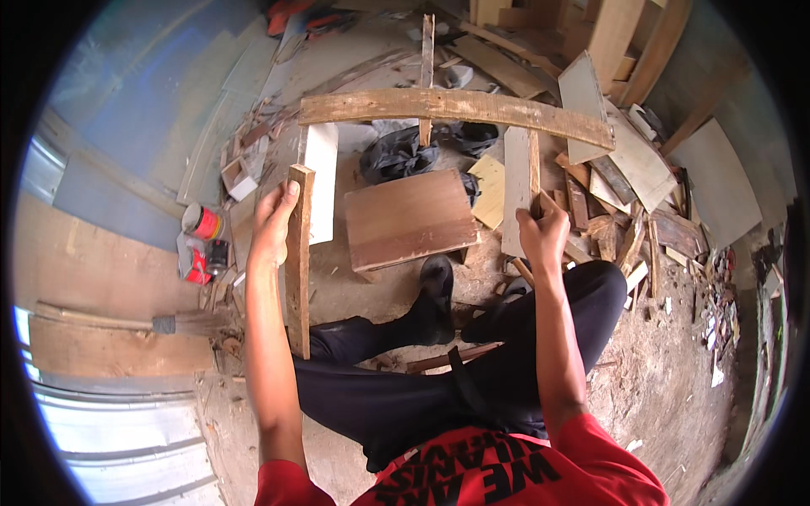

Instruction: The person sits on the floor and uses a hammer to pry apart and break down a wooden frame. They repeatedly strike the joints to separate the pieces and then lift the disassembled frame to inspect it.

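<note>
My left hand (pixel 274 221) is closed around the upper part of a narrow wooden strip (pixel 299 261), its thumb near the top end. The strip stands over my left leg, beside a white panel (pixel 322 181). My right hand (pixel 544 226) is closed on the lower part of another wooden strip (pixel 534 164), which runs along a second white panel (pixel 515 181). A long rough plank (pixel 456 105) spans above both panels. An upright wooden piece (pixel 426 72) crosses it near the middle. How these pieces are joined cannot be made out.
A brown wooden block or low bench (pixel 413 219) stands between my feet. Scrap wood (pixel 607 211) is heaped on the right, with a pale board (pixel 717 181) behind. Red cans (pixel 201 221) and a broom (pixel 181 322) are on the left. Black bags (pixel 396 152) lie beyond the bench.
</note>
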A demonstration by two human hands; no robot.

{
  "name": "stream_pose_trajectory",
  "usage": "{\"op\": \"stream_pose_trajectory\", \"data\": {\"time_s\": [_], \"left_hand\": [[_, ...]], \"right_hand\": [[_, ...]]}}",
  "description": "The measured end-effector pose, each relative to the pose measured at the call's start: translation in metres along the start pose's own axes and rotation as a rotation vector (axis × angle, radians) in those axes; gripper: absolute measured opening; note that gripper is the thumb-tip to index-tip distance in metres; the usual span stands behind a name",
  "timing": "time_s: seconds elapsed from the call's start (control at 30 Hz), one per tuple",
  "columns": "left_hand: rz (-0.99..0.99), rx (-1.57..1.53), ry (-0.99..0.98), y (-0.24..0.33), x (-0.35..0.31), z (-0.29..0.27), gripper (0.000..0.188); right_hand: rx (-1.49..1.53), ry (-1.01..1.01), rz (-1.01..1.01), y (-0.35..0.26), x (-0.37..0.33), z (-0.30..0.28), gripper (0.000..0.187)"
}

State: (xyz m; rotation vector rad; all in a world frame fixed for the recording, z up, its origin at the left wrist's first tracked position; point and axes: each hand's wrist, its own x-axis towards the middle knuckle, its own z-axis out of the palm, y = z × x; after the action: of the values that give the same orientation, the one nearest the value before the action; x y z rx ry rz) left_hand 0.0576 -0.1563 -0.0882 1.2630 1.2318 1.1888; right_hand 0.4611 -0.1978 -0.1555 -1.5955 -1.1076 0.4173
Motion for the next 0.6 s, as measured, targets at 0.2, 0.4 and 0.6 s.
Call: {"op": "stream_pose_trajectory", "data": {"time_s": [0.2, 0.4, 0.6], "left_hand": [[-0.132, -0.035, 0.099, -0.051, -0.009, -0.055, 0.053], [-0.325, -0.082, 0.121, -0.09, -0.002, -0.069, 0.057], [-0.272, -0.004, 0.105, -0.119, 0.021, -0.07, 0.056]], "right_hand": [[-0.086, -0.117, 0.016, -0.003, -0.036, 0.042, 0.021], [-0.159, -0.151, 0.069, 0.007, -0.059, 0.056, 0.02], [-0.075, -0.078, 0.084, 0.018, -0.064, 0.065, 0.012]]}}
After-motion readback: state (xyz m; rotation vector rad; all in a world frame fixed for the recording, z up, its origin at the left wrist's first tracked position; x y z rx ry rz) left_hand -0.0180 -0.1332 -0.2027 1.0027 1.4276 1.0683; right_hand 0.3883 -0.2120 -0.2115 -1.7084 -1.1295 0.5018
